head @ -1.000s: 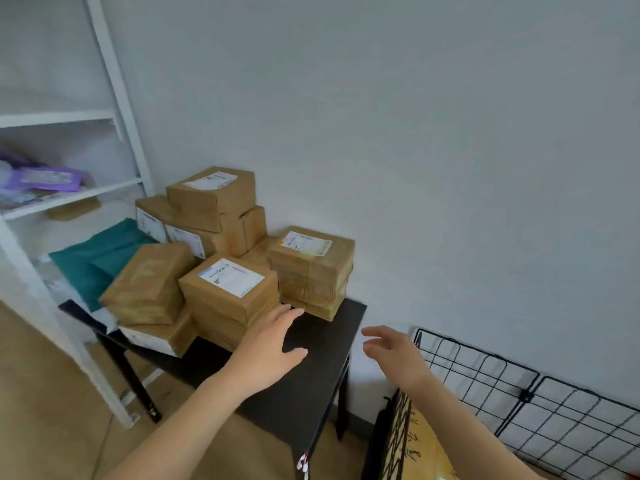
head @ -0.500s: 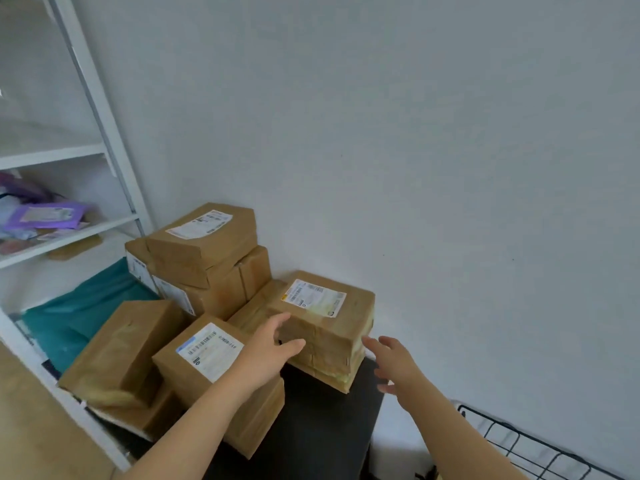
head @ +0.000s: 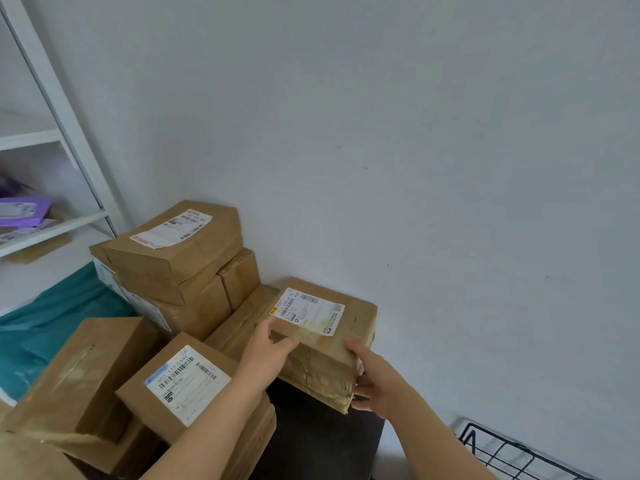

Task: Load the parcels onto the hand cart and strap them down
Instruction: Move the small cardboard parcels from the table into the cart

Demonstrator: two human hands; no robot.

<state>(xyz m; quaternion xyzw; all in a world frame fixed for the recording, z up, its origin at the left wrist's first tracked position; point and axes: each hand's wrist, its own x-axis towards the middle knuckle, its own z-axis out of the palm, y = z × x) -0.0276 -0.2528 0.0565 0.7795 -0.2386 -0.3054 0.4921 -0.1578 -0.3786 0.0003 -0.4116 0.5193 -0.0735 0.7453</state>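
Several brown cardboard parcels are piled on a black table (head: 311, 431) against the wall. At the right end stands a stack of parcels, its top one (head: 356, 317) bearing a white label. My left hand (head: 266, 348) grips that stack's near left corner, thumb on top. My right hand (head: 374, 382) clasps its near right corner, fingers wrapped around the side. Left of my arm lies a labelled parcel (head: 180, 386). Further left sits an unlabelled parcel (head: 83, 368), and behind them rises a taller pile (head: 180, 251).
A black wire grid panel (head: 512, 455) shows at the bottom right, beside the table. A white shelf unit (head: 62, 223) stands on the left with a purple packet (head: 20, 209) and teal cloth (head: 52, 327). A plain wall is directly behind.
Both hands have reached forward from above the table and closed on the right-hand stack's near corners. The view has moved closer and tilted up, so the wire panel is mostly out of frame.
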